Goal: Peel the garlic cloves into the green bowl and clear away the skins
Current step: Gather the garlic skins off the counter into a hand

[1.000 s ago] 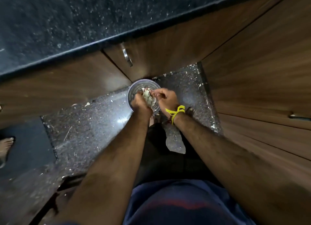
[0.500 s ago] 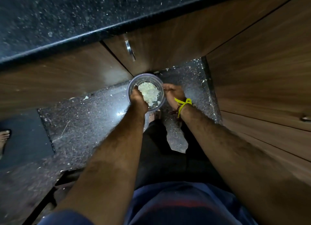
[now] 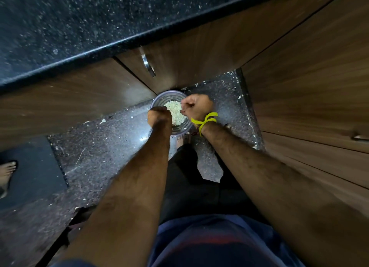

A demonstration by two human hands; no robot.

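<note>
A round, clear-walled container (image 3: pixel 168 98) sits low in front of me, over the speckled floor (image 3: pixel 103 146), with a pale heap of garlic skins (image 3: pixel 175 112) inside. My left hand (image 3: pixel 159 116) is curled over the container's near-left rim and appears to grip it. My right hand (image 3: pixel 197 106), with a yellow thread (image 3: pixel 203 121) tied at the wrist, hovers over the right rim, its fingers curled with nothing visible in them. No green bowl or garlic cloves are in view.
A black speckled counter (image 3: pixel 99 23) runs across the top, above wooden cabinet doors with a metal handle (image 3: pixel 147 63). More wooden doors (image 3: pixel 309 86) stand on the right. Skin scraps litter the floor. Another person's foot (image 3: pixel 7 172) is at the left edge.
A second ago both hands were together over the container with skins between them. My right hand then dropped to the right rim and has now lifted above it; my left stays at the rim.
</note>
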